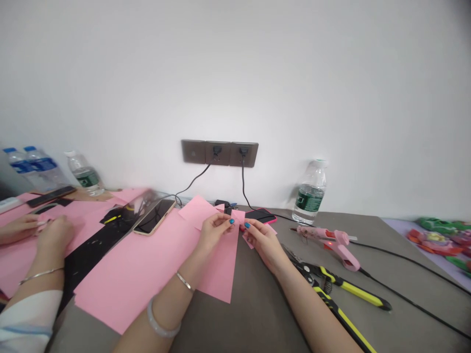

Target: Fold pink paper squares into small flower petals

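Between my two hands is a small piece of pink paper (238, 214), held up over the table. My left hand (215, 229) pinches its left side between thumb and fingers. On the other side, my right hand (263, 240) pinches its lower right edge. Large pink paper sheets (158, 269) lie stacked beneath my left forearm. Close behind the hands are smaller pink pieces (198, 211) and a phone with a pink edge (262, 214), partly covered.
A pink glue gun (327, 238) with a lit red light and yellow-black pliers (338, 284) lie at right. A water bottle (310, 193) stands by the wall. Another phone (154, 216) rests on the sheets. A co-worker's hands (51, 233) work at far left. Cords run from the sockets (220, 153).
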{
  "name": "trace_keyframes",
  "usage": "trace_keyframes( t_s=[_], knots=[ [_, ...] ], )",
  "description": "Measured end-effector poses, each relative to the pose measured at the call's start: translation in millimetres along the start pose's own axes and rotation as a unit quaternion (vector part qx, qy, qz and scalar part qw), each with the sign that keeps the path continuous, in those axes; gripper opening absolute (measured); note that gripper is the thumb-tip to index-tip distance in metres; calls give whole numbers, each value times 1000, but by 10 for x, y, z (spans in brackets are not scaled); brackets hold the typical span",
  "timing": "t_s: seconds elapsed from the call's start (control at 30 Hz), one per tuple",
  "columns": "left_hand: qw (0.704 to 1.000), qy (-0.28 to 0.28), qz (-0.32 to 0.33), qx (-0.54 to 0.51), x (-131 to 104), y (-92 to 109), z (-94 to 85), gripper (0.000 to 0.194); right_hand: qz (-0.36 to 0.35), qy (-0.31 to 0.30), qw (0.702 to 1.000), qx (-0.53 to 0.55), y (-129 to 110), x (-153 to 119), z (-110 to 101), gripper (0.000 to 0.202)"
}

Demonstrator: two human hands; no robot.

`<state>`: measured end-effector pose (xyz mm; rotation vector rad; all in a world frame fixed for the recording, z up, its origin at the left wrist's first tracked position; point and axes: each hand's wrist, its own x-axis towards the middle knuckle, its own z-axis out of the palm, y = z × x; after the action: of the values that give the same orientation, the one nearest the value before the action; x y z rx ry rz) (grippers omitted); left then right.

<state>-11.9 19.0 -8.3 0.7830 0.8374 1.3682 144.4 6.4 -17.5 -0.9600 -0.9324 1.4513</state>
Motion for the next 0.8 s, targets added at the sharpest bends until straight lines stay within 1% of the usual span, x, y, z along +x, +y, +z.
trace_keyframes(
  t_s=[0.13,0.3,0.43,0.5,0.6,0.8],
  knots=[
    [995,62,27,-78,102,130,-112,22,19,15,999,44,-41,11,-26,43],
    [972,141,64,-177,207,307,-282,9,40,15,996,76,-65,2,-40,42],
    [949,206,77,-224,312,410,-449,18,42,11,996,74,-68,-4,-45,41],
    [940,231,76,-239,356,441,-524,20,38,8,997,63,-74,-5,-50,39],
    [932,251,75,-252,396,461,-602,19,37,7,998,58,-86,-10,-56,39],
    [930,256,76,-254,418,435,-670,20,42,4,997,57,-95,-12,-61,37]
  ],
)
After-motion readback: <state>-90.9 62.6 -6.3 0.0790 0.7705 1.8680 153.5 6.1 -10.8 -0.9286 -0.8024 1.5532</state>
